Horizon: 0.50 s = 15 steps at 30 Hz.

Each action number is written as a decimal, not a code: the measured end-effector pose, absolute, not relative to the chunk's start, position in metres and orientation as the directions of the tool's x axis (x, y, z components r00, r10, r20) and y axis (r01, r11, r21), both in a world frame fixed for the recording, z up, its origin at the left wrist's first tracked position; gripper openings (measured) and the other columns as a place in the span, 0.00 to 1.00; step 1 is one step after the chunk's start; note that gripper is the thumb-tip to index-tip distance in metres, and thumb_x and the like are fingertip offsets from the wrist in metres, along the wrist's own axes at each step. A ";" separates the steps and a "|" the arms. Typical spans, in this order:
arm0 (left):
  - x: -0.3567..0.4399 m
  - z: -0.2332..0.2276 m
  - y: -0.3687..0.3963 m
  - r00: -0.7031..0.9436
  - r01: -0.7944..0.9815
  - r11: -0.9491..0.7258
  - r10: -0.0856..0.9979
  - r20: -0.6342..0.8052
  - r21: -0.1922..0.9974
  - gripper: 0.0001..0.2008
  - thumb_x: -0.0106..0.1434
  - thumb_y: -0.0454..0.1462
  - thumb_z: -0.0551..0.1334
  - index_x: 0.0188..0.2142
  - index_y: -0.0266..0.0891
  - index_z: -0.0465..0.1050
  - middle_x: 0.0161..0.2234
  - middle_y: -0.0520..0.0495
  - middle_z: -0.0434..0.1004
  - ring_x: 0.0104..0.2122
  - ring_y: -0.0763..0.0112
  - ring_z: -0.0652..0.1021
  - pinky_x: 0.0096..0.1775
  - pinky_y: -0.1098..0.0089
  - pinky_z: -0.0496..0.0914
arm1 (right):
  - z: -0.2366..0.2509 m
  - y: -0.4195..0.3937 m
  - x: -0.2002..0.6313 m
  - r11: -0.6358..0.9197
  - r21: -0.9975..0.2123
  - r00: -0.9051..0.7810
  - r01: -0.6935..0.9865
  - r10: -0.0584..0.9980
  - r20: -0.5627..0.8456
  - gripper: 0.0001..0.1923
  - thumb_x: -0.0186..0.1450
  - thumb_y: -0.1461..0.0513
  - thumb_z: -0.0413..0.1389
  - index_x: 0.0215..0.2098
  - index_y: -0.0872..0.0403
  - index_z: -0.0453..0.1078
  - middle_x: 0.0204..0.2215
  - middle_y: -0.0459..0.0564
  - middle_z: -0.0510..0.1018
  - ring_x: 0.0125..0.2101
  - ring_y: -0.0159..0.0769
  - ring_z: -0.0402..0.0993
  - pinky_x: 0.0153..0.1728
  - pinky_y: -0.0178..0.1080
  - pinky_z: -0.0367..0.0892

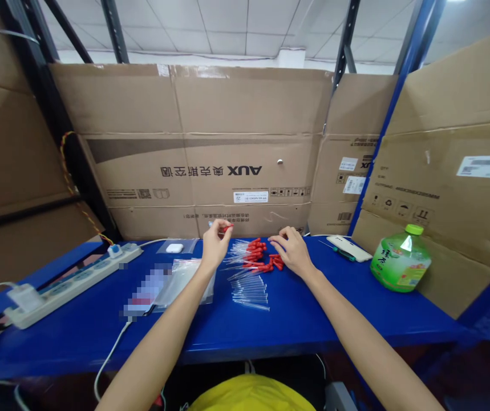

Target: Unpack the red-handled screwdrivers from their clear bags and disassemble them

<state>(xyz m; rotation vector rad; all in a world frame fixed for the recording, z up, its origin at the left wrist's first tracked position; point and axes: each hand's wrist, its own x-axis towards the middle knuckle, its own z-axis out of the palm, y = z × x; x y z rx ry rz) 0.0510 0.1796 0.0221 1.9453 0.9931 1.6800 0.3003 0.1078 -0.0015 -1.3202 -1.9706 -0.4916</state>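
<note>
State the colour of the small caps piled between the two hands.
Red caps, clearest in the head view.

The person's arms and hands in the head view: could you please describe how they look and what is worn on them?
Both forearms are bare, with no sleeves showing up to the bottom edge of the picture. The left hand and the right hand wear no gloves. No watch, bracelet or ring can be made out, though the fingers are too small to be sure. A yellow garment shows below, between the arms.
</note>
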 end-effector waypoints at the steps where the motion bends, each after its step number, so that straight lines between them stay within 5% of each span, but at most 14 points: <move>1: 0.050 0.018 0.183 0.051 0.280 -0.658 0.738 0.673 0.699 0.08 0.62 0.41 0.62 0.36 0.40 0.72 0.35 0.49 0.80 0.32 0.71 0.77 0.36 0.72 0.69 | 0.000 0.107 0.296 0.430 -0.075 -0.244 0.900 0.638 0.731 0.18 0.75 0.53 0.47 0.45 0.51 0.77 0.38 0.55 0.75 0.41 0.43 0.68 0.44 0.42 0.59; 6: 0.045 0.007 0.205 0.087 0.270 -0.562 0.823 0.562 0.781 0.10 0.57 0.40 0.66 0.39 0.40 0.73 0.34 0.47 0.82 0.34 0.67 0.80 0.40 0.68 0.71 | 0.000 0.098 0.273 0.625 -0.192 -0.353 0.757 0.638 0.685 0.13 0.74 0.55 0.51 0.41 0.51 0.76 0.37 0.52 0.79 0.40 0.41 0.69 0.44 0.43 0.60; 11: 0.070 0.023 0.208 0.169 0.078 -0.388 0.913 0.371 0.918 0.14 0.53 0.40 0.68 0.39 0.38 0.74 0.32 0.45 0.82 0.31 0.68 0.79 0.35 0.71 0.69 | -0.014 0.090 0.252 0.699 -0.355 -0.425 0.621 0.681 0.597 0.06 0.70 0.57 0.58 0.39 0.50 0.75 0.39 0.50 0.78 0.41 0.39 0.72 0.46 0.41 0.63; 15: 0.092 0.028 0.200 0.207 -0.012 -0.325 0.924 0.320 0.946 0.14 0.55 0.43 0.67 0.36 0.37 0.72 0.30 0.46 0.80 0.26 0.73 0.75 0.31 0.73 0.66 | -0.023 0.089 0.245 0.700 -0.334 -0.498 0.632 0.696 0.517 0.06 0.66 0.57 0.63 0.36 0.51 0.77 0.37 0.49 0.76 0.39 0.36 0.70 0.44 0.39 0.62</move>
